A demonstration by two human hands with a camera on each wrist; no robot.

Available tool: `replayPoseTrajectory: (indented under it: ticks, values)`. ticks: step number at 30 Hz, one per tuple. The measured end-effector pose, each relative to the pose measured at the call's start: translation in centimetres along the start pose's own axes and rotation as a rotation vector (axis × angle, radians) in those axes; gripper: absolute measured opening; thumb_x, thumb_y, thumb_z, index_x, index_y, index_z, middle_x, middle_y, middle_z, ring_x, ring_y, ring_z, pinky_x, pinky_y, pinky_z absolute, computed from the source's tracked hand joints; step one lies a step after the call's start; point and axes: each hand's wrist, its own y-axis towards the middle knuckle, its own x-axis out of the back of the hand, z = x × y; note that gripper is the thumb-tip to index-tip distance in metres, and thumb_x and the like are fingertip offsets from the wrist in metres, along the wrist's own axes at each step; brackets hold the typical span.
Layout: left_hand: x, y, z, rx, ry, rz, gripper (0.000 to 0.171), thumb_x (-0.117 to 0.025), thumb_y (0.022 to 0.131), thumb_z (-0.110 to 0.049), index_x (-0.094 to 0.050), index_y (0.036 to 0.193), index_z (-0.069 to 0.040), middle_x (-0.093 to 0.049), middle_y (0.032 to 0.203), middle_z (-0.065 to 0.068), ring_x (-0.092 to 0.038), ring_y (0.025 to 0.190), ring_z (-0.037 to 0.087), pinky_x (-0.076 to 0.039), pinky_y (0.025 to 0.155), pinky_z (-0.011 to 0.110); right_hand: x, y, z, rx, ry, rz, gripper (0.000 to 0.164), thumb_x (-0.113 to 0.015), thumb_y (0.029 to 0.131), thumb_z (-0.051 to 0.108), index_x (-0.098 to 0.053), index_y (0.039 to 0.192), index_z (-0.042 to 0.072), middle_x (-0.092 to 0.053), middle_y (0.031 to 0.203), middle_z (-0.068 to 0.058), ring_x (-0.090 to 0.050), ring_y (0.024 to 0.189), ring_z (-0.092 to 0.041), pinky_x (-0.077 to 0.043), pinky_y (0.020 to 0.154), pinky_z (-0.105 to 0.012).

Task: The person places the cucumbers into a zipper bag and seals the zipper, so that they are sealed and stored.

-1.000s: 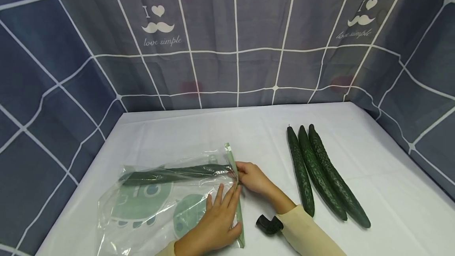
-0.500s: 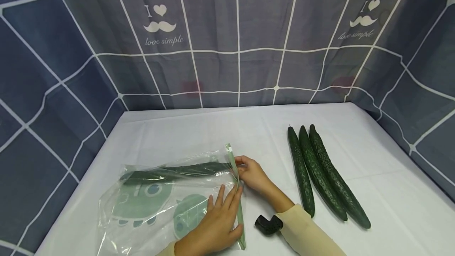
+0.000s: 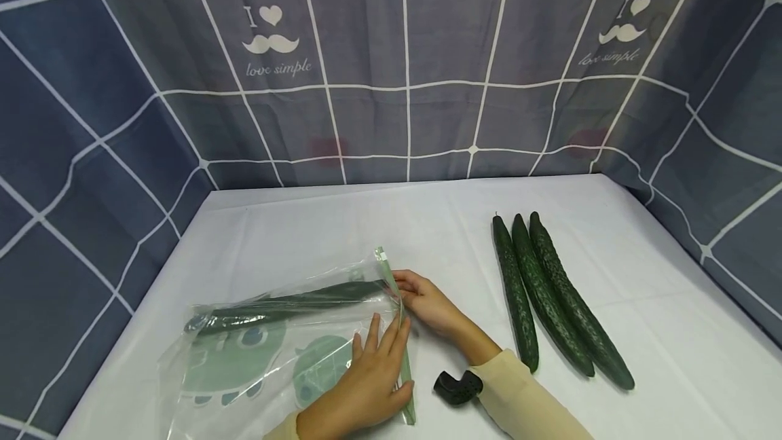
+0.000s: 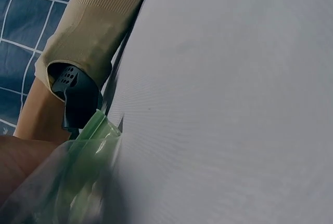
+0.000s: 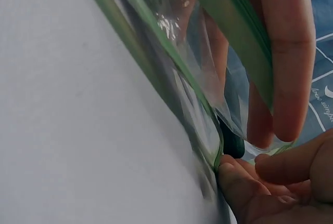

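A clear zip bag (image 3: 232,406) with a green strip at its mouth and green cartoon prints lies on the table. Inside it, along the far side, is a cucumber (image 3: 293,302), its right end close to the mouth. My left hand (image 3: 366,386) rests on the bag beside the strip, fingers straight and spread. At the mouth, my right hand (image 3: 430,304) pinches the bag's edge between thumb and finger. The right wrist view shows these fingertips (image 5: 229,169) at the green edge, just below the dark cucumber end (image 5: 232,142).
Three more cucumbers (image 3: 559,297) lie side by side on the right of the white table (image 3: 452,223). A black curved device (image 3: 458,388) sits at the right sleeve's cuff. Dark checked cloth (image 3: 366,121) stands behind the table and along both sides.
The bag and the cucumber inside it have shifted slightly left, the cucumber's left end tilting nearer to me. Both hands have moved a little left with the bag's mouth.
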Motion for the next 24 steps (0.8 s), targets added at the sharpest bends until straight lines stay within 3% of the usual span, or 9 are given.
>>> replayPoseTrajectory:
  ticks: [3, 9, 14, 19, 24]
  values:
    - [0.1, -0.1, 0.0, -0.004, 0.001, -0.01, 0.077, -0.059, 0.082, -0.03, -0.022, 0.143, 0.0, -0.026, 0.147, 0.019, -0.011, 0.133, 0.052, -0.022, 0.09, 0.074, -0.1, 0.1, 0.0, -0.001, 0.005, 0.032, 0.039, -0.042, 0.095, 0.007, -0.042, 0.133, 0.001, -0.055, 0.122, -0.02, -0.057, 0.108, -0.028, -0.045, 0.091, -0.037]
    - [0.0, -0.3, -0.1, -0.017, 0.027, -0.04, 0.079, -0.061, 0.081, -0.031, -0.022, 0.143, -0.001, -0.023, 0.148, 0.018, -0.015, 0.132, 0.053, -0.024, 0.089, 0.073, 0.5, 0.1, 0.3, 0.014, -0.087, -0.018, 0.043, -0.045, 0.091, 0.004, -0.04, 0.134, -0.002, -0.052, 0.127, -0.022, -0.051, 0.117, -0.032, -0.04, 0.098, -0.043]
    - [-0.1, -0.2, -0.4, -0.01, 0.045, 0.02, 0.079, -0.057, 0.084, -0.039, -0.021, 0.144, -0.004, -0.016, 0.151, 0.018, -0.012, 0.133, 0.052, -0.022, 0.091, 0.073, 1.5, 1.0, 0.6, 0.033, -0.132, -0.036, 0.042, -0.045, 0.092, 0.006, -0.041, 0.134, -0.001, -0.047, 0.13, -0.025, -0.051, 0.116, -0.037, -0.047, 0.09, -0.041]
    - [-0.2, -0.1, -0.5, -0.03, 0.056, 0.079, 0.076, -0.054, 0.085, -0.048, -0.025, 0.144, -0.009, -0.014, 0.151, 0.019, -0.009, 0.133, 0.053, -0.022, 0.089, 0.074, 1.7, 2.8, 1.6, 0.023, -0.133, -0.038, 0.046, -0.051, 0.092, 0.016, -0.041, 0.136, 0.007, -0.05, 0.127, -0.022, -0.056, 0.107, -0.031, -0.051, 0.077, -0.032]
    - [-0.1, -0.1, -0.5, -0.035, 0.089, 0.082, 0.07, -0.056, 0.083, -0.045, -0.034, 0.141, -0.011, -0.014, 0.152, 0.016, -0.011, 0.132, 0.053, -0.023, 0.089, 0.074, 1.5, 4.2, 2.6, 0.033, -0.221, -0.076, 0.043, -0.061, 0.085, 0.009, -0.053, 0.127, 0.008, -0.061, 0.101, -0.014, -0.056, 0.078, -0.014, -0.047, 0.063, -0.025]
